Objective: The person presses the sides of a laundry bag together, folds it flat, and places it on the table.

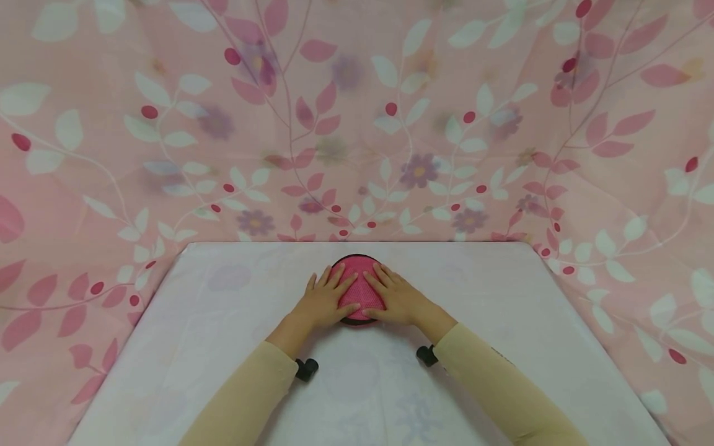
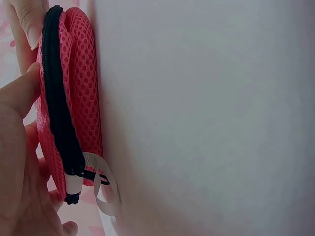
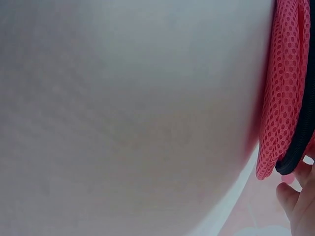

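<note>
A round pink mesh pouch point(image 1: 362, 288) with a black zipper lies flat on the table near its far side. My left hand point(image 1: 322, 301) rests on the pouch's left part, fingers spread and thumb near the front edge. From the other side my right hand point(image 1: 399, 299) lies on its right part, fingers likewise spread. In the left wrist view the black zipper point(image 2: 56, 105) runs along the pouch's side, with a pale ribbon loop point(image 2: 110, 189) at one end. The right wrist view catches the pouch's mesh side point(image 3: 285, 93) and only part of my right hand.
A white cloth covers the table point(image 1: 357, 396). Behind and beside it hangs a pink curtain point(image 1: 357, 124) printed with leaves and flowers. Small black devices point(image 1: 306, 370) sit at both wrists, by the beige sleeves point(image 1: 245, 396).
</note>
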Motion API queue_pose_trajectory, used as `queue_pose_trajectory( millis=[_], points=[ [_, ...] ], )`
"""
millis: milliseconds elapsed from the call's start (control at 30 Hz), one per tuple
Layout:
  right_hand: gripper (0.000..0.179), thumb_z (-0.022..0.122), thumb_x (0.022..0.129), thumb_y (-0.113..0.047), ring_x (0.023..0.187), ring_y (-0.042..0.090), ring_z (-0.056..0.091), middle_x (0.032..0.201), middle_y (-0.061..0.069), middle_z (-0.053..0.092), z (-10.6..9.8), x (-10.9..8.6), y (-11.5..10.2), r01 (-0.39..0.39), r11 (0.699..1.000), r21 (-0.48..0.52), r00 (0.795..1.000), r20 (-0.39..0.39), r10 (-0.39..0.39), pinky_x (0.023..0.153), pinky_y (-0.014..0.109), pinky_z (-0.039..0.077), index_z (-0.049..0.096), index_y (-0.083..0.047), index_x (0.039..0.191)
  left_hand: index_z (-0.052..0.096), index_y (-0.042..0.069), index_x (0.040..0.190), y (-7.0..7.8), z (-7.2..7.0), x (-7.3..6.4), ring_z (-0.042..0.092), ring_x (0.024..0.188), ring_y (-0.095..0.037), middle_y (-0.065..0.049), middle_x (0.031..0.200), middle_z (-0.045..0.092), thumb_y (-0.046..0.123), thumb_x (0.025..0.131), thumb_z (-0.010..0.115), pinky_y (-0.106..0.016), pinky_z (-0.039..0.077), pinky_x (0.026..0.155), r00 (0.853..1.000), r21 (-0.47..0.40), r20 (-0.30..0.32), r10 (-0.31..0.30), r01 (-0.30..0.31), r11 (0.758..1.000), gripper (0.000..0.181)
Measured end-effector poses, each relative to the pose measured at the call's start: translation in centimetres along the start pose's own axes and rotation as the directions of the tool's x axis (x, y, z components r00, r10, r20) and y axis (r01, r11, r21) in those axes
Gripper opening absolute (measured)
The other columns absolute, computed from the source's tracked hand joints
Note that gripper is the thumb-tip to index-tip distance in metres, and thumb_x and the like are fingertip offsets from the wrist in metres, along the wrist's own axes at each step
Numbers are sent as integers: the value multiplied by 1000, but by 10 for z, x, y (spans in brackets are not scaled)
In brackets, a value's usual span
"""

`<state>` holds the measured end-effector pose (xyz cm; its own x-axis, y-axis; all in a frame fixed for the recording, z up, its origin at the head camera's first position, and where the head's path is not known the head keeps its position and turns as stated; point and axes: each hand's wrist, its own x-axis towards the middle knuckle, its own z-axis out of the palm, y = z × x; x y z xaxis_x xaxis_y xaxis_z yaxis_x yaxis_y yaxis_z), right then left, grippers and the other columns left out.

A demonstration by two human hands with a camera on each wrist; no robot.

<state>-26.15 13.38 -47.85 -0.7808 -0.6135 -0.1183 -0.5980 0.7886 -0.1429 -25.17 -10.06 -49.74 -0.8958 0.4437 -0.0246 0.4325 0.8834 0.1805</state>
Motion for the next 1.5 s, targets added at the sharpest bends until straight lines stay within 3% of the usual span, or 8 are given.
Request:
queue_pose_trajectory(
  millis=[567, 1100, 1500],
  points=[
    [89, 43, 95, -70, 154, 27, 2, 168, 9, 5, 3, 5, 0, -56, 998, -17, 993, 107, 58, 121, 53, 14, 10, -21, 162, 18, 32, 161, -2, 6, 5, 5, 152, -40, -7, 168, 6, 71, 95, 41, -65, 7, 117, 993, -51, 110, -31, 37, 998, 80],
    [88, 43, 96, -69, 154, 28, 1, 168, 9, 5, 3, 8, -2, -72, 997, 21, 987, 146, 68, 121, 55, 14, 11, -21, 162, 24, 24, 161, 1, -1, 1, 8, 151, -43, -12, 167, 10, 64, 98, 45, -67, 11, 116, 993, -103, 122, -10, 23, 994, 77],
    [88, 44, 95, -69, 154, 28, 3, 168, 10, 8, -2, 7, -3, -69, 998, -2, 987, 147, 68, 120, 55, 15, 13, -21, 162, 21, 27, 161, 1, 2, 2, 5, 152, -40, -10, 168, 8, 65, 97, 44, -67, 8, 116, 991, -94, 128, -31, 43, 995, 78]
  ],
)
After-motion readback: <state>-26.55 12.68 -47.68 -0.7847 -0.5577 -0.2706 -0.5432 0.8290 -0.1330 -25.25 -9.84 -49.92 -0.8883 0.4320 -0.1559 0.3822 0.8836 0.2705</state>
